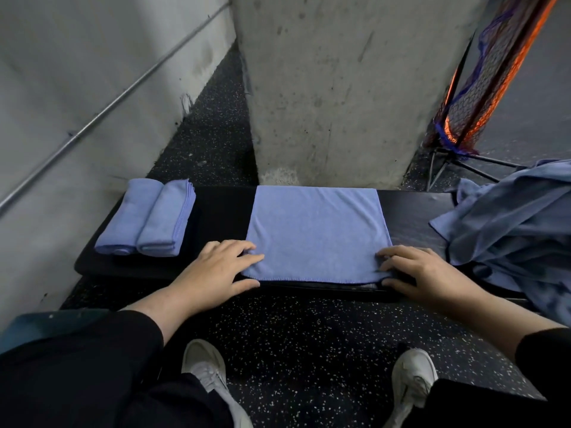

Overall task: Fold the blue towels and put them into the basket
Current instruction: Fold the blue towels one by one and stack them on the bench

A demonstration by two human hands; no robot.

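A blue towel (316, 231) lies flat and squared on the black bench (222, 217), folded into a rectangle. My left hand (216, 270) rests on its near left corner with fingers spread almost straight. My right hand (420, 271) lies on the near right corner, fingers slightly bent and pressing the edge. Two folded blue towels (146, 219) sit side by side at the bench's left end. A heap of unfolded blue towels (513, 230) is piled at the right end. No basket is in view.
A concrete pillar (340, 88) stands right behind the bench. A grey wall with a metal rail (92, 115) runs on the left. An orange and blue net on a stand (482, 88) is at the back right. My white shoes (204, 369) are on the speckled floor.
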